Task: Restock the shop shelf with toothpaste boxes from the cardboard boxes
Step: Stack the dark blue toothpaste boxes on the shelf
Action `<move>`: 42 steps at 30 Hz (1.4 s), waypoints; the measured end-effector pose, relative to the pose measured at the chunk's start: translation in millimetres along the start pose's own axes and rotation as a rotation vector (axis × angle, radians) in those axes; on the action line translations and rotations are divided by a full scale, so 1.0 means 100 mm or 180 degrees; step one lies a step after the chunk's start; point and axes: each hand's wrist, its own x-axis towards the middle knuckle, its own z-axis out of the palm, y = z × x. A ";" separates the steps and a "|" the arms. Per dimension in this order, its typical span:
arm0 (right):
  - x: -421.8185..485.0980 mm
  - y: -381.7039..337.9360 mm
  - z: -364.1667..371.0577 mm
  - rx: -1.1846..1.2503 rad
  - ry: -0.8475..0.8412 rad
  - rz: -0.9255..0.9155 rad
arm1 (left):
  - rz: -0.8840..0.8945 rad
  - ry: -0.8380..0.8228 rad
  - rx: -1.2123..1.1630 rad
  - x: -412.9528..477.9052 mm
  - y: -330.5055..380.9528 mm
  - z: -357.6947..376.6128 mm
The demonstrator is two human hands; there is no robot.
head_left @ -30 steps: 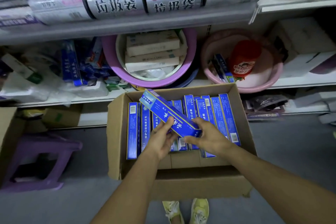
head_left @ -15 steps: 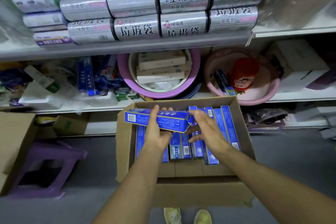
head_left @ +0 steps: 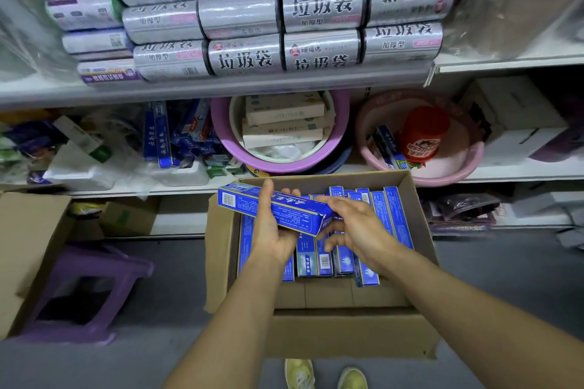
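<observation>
Toothpaste box (head_left: 278,210) held level over the open carton (head_left: 218,249), left grip (head_left: 273,232) curled round its middle; right grip (head_left: 358,227) loosely spread at its end, maybe touching. Carry step, I'd say: next it needs lifting onto the shelf (head_left: 189,188).

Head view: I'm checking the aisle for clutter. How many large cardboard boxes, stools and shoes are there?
Large cardboard boxes: 2, the toothpaste carton and the left carton
Purple stool: 1
Yellow shoes: 2
Total: 5
</observation>
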 end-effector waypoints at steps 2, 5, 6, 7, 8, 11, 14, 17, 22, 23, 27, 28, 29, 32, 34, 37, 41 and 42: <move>-0.02 0.00 0.02 0.0076 0.0021 -0.0020 | 0.0042 0.0111 -0.0046 -0.03 0.00 0.03; -0.05 -0.01 0.03 0.0074 0.0022 -0.0094 | 0.0048 0.0166 -0.0099 -0.05 0.00 0.04; -0.06 -0.01 0.03 0.0054 0.0023 -0.0114 | 0.0046 0.0165 -0.0098 -0.06 0.00 0.04; -0.06 -0.02 0.04 0.0037 0.0028 -0.0135 | 0.0045 0.0144 -0.0087 -0.06 0.01 0.04; -0.07 -0.02 0.04 0.0019 0.0034 -0.0160 | 0.0048 0.0111 -0.0084 -0.07 0.01 0.04; -0.08 -0.02 0.05 -0.0024 0.0032 -0.0275 | 0.0091 0.0063 -0.0054 -0.08 0.02 0.06; -0.08 0.00 0.06 -0.0114 0.0065 -0.0418 | 0.0080 0.0008 -0.0041 -0.11 0.02 0.06; -0.08 0.04 0.11 -0.0430 0.0233 -0.0667 | 0.0099 0.0038 -0.0030 -0.12 -0.01 0.06; -0.03 0.10 0.16 -0.0896 0.0642 -0.0894 | 0.0208 0.0274 -0.0013 -0.10 -0.09 0.10; -0.03 0.09 0.14 -0.0894 0.0629 -0.0822 | 0.0282 0.0406 0.0140 -0.09 -0.10 0.09; -0.07 0.13 0.06 -0.1140 -0.0006 -0.0526 | 0.0329 0.0567 0.1208 -0.07 -0.06 0.03; -0.08 0.17 0.07 -0.1232 -0.0189 -0.0523 | 0.0205 0.0373 0.1292 -0.07 -0.05 -0.01; -0.07 0.22 0.07 -0.1189 -0.0292 -0.0486 | 0.0117 0.0178 0.1273 -0.06 -0.04 -0.07; 0.00 0.33 0.04 -0.1053 -0.0242 -0.0088 | 0.0251 0.0217 0.1243 -0.03 -0.06 -0.26; 0.12 0.46 -0.12 -0.1547 0.0219 0.0100 | 0.0260 0.0597 0.1556 0.01 -0.08 -0.37; 0.28 0.72 -0.44 -0.3066 0.1090 0.0360 | 0.0103 0.0810 0.1827 0.13 -0.13 -0.58; 0.37 1.09 -0.64 -0.3597 0.1320 0.0920 | -0.0207 0.0763 0.1934 0.19 -0.24 -0.78; 0.40 1.19 -0.68 -0.3488 0.1335 0.1057 | -0.0255 0.0786 0.1959 0.20 -0.26 -0.83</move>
